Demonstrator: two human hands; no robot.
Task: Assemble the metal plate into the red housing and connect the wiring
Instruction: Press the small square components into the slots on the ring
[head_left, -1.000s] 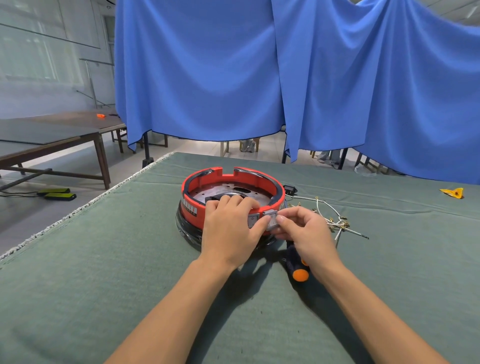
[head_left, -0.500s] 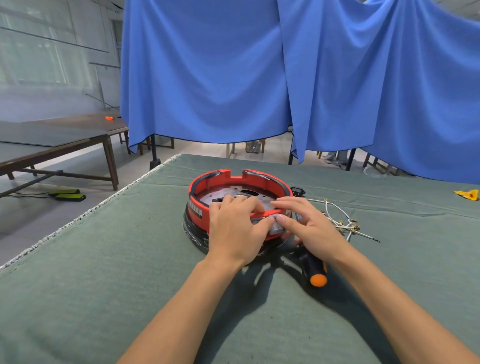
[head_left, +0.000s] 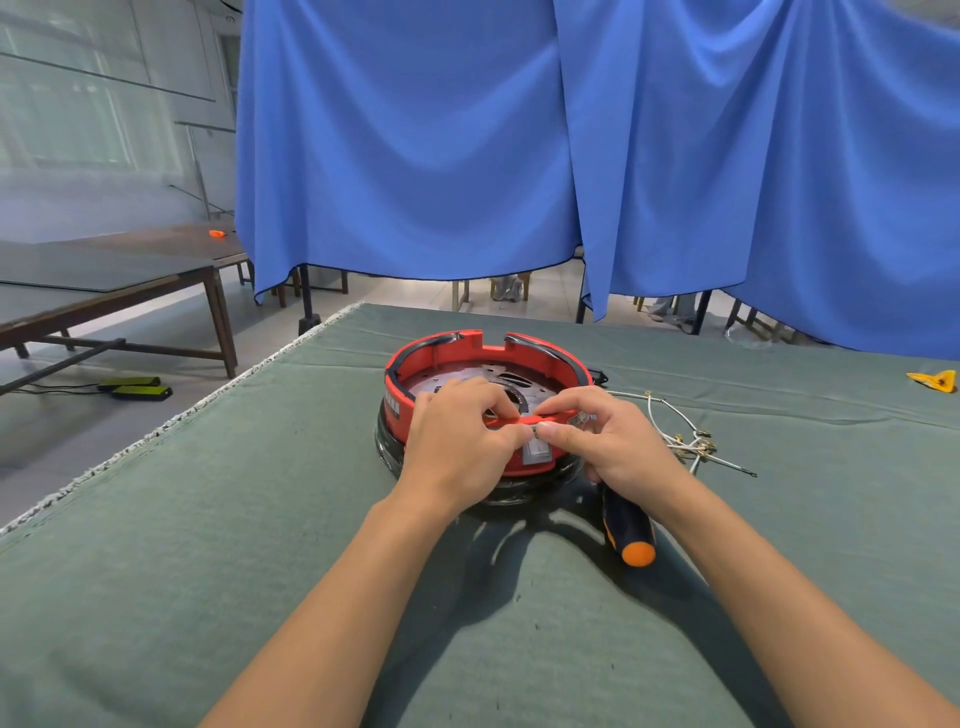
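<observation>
**Both hands worked at the near rim of the red housing**

The left hand (head_left: 457, 441) curled over the near wall of the red housing (head_left: 485, 410), fingers hooked inside the rim and thumb outside, gripping it. The right hand (head_left: 605, 441) mirrored it from the other side, fingers bent over the rim and thumb tip pressed beside a small grey switch (head_left: 536, 451) set in the outer wall. The two thumbs nearly met above that switch.

The housing sat in the middle of the green-covered desk (head_left: 208, 597), on a dark base. The metal plate (head_left: 493, 376) lay inside the ring, already low within it. White wiring (head_left: 680, 431) with small brass terminals trailed loose on the desk just right of the housing, not yet connected.

The housing looked like rigid moulded plastic, light enough to shift under a push, so holding it by the wall made sense. The plate looked thin, stiff and possibly sharp-edged, and seemed best pressed flat. The wires looked limp and best pinched at the terminals.

Compared with a second earlier, the right hand had given up pinching the switch with its fingertips and spread over the rim, and both hands had closed in together.

A screwdriver (head_left: 626, 525) with an orange-capped handle lay under the right wrist. Blue curtains (head_left: 467, 156) hung behind.
</observation>
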